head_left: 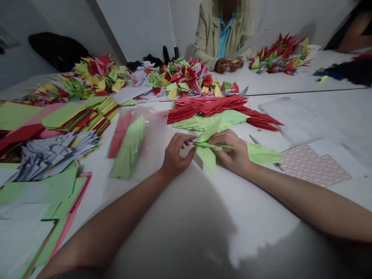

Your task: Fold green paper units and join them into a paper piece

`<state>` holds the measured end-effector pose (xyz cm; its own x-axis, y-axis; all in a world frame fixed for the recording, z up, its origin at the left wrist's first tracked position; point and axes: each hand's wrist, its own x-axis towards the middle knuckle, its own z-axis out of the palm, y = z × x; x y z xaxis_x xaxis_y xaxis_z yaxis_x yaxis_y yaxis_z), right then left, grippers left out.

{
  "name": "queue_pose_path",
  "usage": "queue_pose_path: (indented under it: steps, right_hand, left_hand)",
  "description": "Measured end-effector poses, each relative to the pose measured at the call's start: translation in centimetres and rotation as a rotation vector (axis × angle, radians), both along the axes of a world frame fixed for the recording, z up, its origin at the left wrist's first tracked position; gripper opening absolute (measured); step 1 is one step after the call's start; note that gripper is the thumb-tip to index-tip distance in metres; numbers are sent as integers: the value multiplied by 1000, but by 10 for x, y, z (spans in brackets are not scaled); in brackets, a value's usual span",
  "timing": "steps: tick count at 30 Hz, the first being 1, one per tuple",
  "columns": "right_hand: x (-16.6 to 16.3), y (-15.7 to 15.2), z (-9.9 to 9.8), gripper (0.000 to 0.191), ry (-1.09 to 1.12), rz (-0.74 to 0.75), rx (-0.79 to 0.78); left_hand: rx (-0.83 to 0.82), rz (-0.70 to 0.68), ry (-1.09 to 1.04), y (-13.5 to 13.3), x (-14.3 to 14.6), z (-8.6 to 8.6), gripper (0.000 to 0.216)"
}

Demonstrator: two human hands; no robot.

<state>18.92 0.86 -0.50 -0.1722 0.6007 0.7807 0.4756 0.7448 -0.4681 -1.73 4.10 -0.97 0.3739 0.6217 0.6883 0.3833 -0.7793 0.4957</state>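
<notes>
**Light-green folded paper piece (207, 146) lies crosswise between two hands**

At the centre of the frame, its long axis runs roughly left to right, narrow end leftward, pointed flaps spreading above and below. The right hand (236, 150) grasps its right part between thumb and fingers, so is nearer. The left hand (178, 153) curls just beside the narrow end; whether it pinches, I cannot tell.
</notes>
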Motion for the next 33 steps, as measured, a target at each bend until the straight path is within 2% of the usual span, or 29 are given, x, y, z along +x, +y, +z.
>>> queue_pose_path:
  steps: [3, 7, 10, 12, 15, 21, 28, 33]
  right_hand:
    - [1, 0, 0, 13, -29, 36, 7]
    - [1, 0, 0, 17, -6, 14, 24]
    - [2, 1, 3, 46, 81, -119, 135]
    - [3, 1, 4, 56, 52, -199, 224]
    - [6, 1, 5, 46, -132, -255, 266]
    - [12, 2, 2, 21, -403, -246, 244]
    - [12, 5, -1, 17, -405, -261, 162]
    - [10, 4, -1, 17, -427, -210, 205]
  left_hand:
    - [42, 5, 0, 2, 0, 0, 14]
    - [79, 21, 9, 4, -1, -1, 8]
    - [129, 73, 33, 6, -2, -1, 3]
    - [162, 112, 67, 7, -3, -1, 3]
    - [198, 143, 134, 7, -4, -1, 6]
    - [240, 157, 205, 6, -4, -2, 13]
    - [259, 151, 192, 6, -4, -2, 12]
    - [268, 135, 218, 6, -4, -3, 8]
